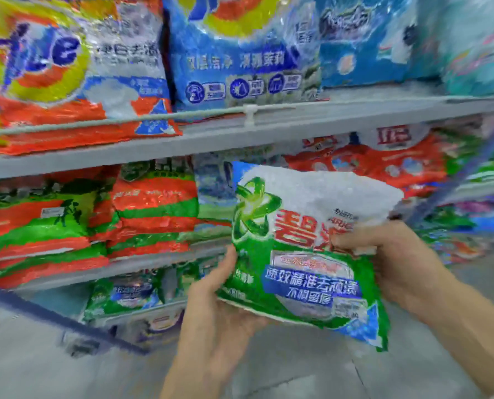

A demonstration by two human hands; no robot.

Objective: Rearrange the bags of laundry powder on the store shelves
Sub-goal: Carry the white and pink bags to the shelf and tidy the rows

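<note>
- Holding a green-and-white bag (pixel 297 254) of laundry powder in the air in front of the store shelves, the person has both hands on it. Its printed face is turned toward the camera, and the pack is tilted with its right side lower.
- The left hand (pixel 220 300) supports the bag at its lower left corner, palm up. The fingers are curled beneath the pack and the thumb lies up along its left edge.
- The right hand (pixel 395 254) grips the bag's right edge, fingers curled over onto the front across the red lettering.
- The bag hangs about level with the middle shelf (pixel 130 267), out in front of it and resting on no board.
- On the upper shelf (pixel 211 136) an orange bag (pixel 53 82) stands at the left, a blue bag (pixel 240 59) just beside it, and a lighter blue bag (pixel 361 44) further right.
- On the middle shelf, orange-and-green bags (pixel 53 226) lie stacked at the left. Red bags (pixel 398 165) lie at the right, partly hidden behind the held pack.
- Lower down, green bags (pixel 125 295) lie below and left of the left hand.
- Grey floor (pixel 297 375) shows beneath the forearms.
- The view is blurred, so the small print cannot be read.
</note>
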